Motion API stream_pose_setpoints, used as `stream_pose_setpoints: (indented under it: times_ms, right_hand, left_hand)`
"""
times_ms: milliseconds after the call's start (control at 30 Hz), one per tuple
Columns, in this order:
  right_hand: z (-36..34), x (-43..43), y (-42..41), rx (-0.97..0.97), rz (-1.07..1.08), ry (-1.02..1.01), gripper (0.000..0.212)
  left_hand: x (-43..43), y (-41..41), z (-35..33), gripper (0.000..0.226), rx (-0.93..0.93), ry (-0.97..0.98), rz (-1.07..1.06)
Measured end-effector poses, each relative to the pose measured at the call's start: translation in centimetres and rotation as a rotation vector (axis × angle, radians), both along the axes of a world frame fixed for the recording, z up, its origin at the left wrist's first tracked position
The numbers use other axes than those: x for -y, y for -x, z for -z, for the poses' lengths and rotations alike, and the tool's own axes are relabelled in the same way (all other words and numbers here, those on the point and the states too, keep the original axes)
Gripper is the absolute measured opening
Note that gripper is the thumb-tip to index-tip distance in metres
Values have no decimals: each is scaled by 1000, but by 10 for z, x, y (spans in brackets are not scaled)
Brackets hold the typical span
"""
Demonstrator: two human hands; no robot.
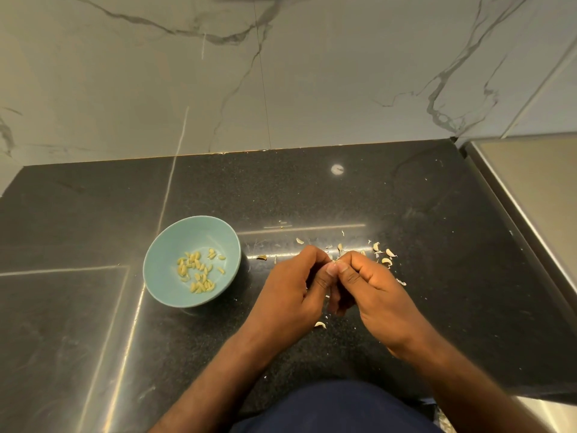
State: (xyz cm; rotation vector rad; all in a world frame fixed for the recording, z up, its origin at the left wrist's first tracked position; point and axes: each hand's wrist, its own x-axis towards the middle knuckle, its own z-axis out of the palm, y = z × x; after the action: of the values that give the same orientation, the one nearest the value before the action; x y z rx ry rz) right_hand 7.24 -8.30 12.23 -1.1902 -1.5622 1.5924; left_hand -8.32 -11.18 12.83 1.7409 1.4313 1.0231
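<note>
My left hand [292, 295] and my right hand [371, 287] meet above the black counter [93, 307], thumbs and fingertips pressed together. Between them they pinch one small pale seed [334, 261], mostly hidden by the fingers. A light blue bowl [165, 245] stands to the left of my hands and holds several peeled yellowish kernels [199, 271]. Pale seed shells [382, 253] lie scattered on the counter just beyond and to the right of my hands, and one shell [320, 324] lies under my wrists.
A marble-patterned wall [281, 73] rises behind the counter. A steel surface [537, 189] borders the counter on the right. My dark blue clothing [337, 407] shows at the bottom edge.
</note>
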Motion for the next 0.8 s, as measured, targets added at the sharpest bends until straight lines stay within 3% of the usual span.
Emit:
stream_pose_setpoints:
  times_ms: [200, 367, 600, 733, 800]
  right_hand:
    - [-1, 4, 16, -83, 41, 98, 32]
    - [1, 4, 20, 68, 28, -259, 29]
    - [17, -9, 4, 370, -116, -892, 10]
    - [20, -11, 4, 431, -150, -961, 16]
    - [20, -11, 4, 402, -130, -922, 8]
  left_hand:
    - [-1, 0, 3, 26, -127, -107, -41]
    - [1, -11, 6, 32, 144, 54, -185]
    - [8, -10, -12, 32, 628, 565, -169]
    - [7, -3, -18, 33, 738, 698, -138]
    - [5, -4, -18, 33, 740, 694, -145]
